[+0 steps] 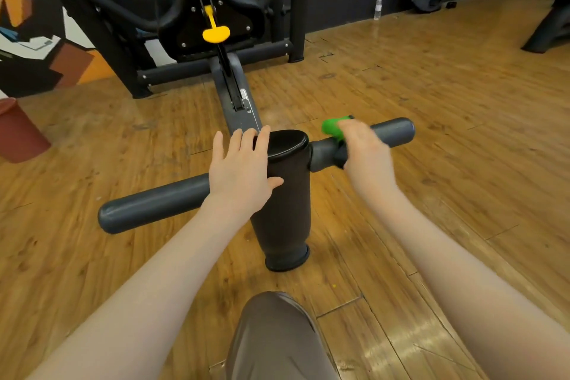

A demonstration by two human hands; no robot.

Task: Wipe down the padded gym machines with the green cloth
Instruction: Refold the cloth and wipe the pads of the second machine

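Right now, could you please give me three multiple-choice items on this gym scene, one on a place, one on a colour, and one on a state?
1. Where is the green cloth?
A. on the floor
B. on the right padded bar, under the right hand
C. in the bucket

2. What colour is the adjustment handle below the machine's seat?
A. yellow
B. red
C. blue

3. How does the left hand lie?
A. clenched in a fist
B. gripping a bottle
C. fingers straight, resting on the black centre pad

Answers: 1 B, the cloth shows from under that hand on the bar. 2 A, it is bright yellow. 3 C, the spread fingers lie along the pad's top.
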